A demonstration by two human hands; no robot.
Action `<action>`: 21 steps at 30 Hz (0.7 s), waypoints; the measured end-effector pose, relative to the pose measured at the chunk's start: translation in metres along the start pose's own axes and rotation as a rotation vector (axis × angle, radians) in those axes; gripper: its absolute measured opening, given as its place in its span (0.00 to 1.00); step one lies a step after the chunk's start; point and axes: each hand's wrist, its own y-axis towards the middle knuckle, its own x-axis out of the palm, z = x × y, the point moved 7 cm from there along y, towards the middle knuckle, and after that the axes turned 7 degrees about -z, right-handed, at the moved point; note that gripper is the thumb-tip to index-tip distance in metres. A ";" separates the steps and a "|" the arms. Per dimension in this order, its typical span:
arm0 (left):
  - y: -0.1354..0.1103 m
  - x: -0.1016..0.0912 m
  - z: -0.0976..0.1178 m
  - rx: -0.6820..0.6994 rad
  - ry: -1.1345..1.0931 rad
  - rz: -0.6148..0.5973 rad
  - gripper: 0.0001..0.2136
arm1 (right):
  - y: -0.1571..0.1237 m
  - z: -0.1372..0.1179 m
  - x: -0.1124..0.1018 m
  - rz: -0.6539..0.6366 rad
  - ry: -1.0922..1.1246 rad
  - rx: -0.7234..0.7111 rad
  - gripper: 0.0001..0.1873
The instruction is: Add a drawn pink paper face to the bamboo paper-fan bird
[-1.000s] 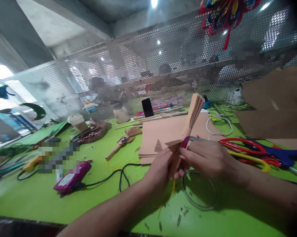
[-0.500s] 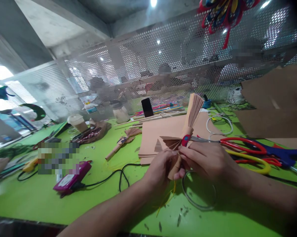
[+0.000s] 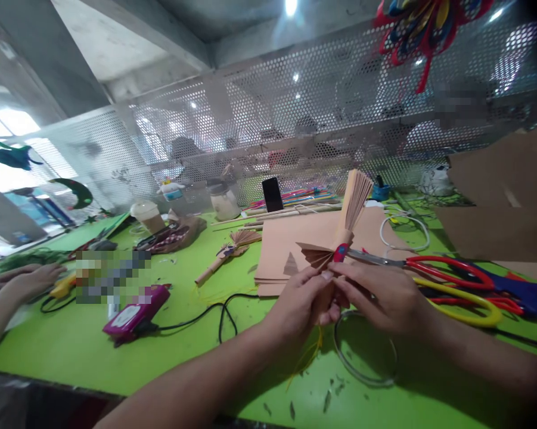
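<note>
Between both hands is a folded brown paper figure [image 3: 354, 202], with a pleated fan pointing up, a pleated side wing and a red and blue patch at its middle. My left hand [image 3: 301, 298] is closed around its lower part, which the fingers mostly hide. Just below the patch, my right hand [image 3: 379, 292] pinches the figure with thumb and fingertips. Yellow thread [image 3: 315, 348] hangs beneath the hands. A similar paper figure [image 3: 226, 255] lies on the green table, left of a stack of brown paper [image 3: 272, 262].
Red-handled scissors [image 3: 451, 271] and yellow-handled scissors [image 3: 478, 307] lie at right. A wire ring [image 3: 371, 381] sits below my hands. At left are a purple device [image 3: 136, 316] with a black cable and another person's hands [image 3: 31, 283]. A phone [image 3: 272, 195] stands at the back.
The view has shifted slightly, so the table's things appear further right. The figure's lower tube is now more covered by my fingers. The other person's hands have come further into view at left.
</note>
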 end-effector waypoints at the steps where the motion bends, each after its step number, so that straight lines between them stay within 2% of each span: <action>1: 0.000 0.000 0.000 0.000 0.003 0.003 0.09 | 0.000 0.000 0.000 0.003 -0.003 0.002 0.13; 4: -0.001 0.000 0.000 0.001 0.002 -0.006 0.07 | 0.000 0.001 0.000 -0.015 -0.004 0.020 0.13; 8: 0.001 0.001 0.002 0.022 0.023 -0.035 0.12 | 0.000 0.001 0.002 -0.047 -0.027 0.007 0.14; 13: 0.000 0.003 0.004 0.034 0.114 -0.016 0.18 | 0.000 -0.006 0.002 -0.029 -0.102 -0.054 0.18; 21: -0.001 0.004 0.003 0.055 0.180 -0.004 0.17 | -0.002 -0.015 0.004 -0.025 -0.255 -0.039 0.22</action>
